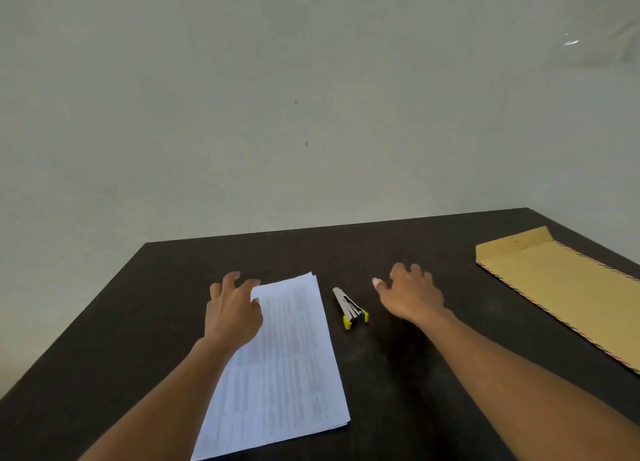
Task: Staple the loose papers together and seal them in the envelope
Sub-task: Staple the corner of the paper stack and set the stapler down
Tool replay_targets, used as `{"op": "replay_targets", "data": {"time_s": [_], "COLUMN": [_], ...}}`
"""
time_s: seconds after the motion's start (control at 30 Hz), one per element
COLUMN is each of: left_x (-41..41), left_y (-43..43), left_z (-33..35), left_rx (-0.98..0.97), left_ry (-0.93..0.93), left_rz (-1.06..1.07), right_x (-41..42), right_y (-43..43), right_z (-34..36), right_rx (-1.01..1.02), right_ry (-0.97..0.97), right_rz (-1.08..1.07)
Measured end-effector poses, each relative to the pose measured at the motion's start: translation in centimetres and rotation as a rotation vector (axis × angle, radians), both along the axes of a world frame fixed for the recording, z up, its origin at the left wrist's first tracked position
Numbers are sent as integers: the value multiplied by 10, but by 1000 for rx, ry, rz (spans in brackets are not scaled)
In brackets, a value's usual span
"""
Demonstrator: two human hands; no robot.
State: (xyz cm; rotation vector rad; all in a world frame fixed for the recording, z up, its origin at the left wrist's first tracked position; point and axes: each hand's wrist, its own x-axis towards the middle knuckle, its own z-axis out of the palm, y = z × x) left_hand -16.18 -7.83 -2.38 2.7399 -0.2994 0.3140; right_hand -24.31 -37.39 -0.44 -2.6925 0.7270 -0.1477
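Left hand (pixel 232 313) on papers (pixel 287 360), stapler (pixel 350 309) beside — right hand (pixel 414 296) empty

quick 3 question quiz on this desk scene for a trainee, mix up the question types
1. True or false: the stapler lies between the papers and the right hand.
2. Which item lies farthest to the person's right on the table? A) the papers B) the stapler C) the envelope
3. Fill the gap: the left hand rests at the far left corner of the ____.

Key:
1. True. The right hand is empty and beside the stapler, not touching it.
2. C. The envelope lies flat, apart from both hands.
3. Papers. The sheets are slightly fanned at their edges, so they look unstapled.
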Motion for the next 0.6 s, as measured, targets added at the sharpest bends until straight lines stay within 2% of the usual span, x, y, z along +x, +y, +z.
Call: {"op": "replay_targets", "data": {"time_s": [0.17, 0.33, 0.47, 0.6], "left_x": [-18, -53, -92, -110], "left_y": [-104, -227, -311, -346], "left_z": [11, 11, 8, 4], "left_rx": [-83, -14, 62, 72], "left_ry": [-30, 22, 93, -9], "left_rz": [-318, -692, -869, -918], "right_x": [-62, -119, -147, -156], "right_y": [-94, -158, -186, -206], "right_z": [3, -11, -19, -19], "right_rx": [-54, -62, -34, -33], "right_ry": [67, 140, 209, 198], "right_rz": [-277, -423, -393, -193]}}
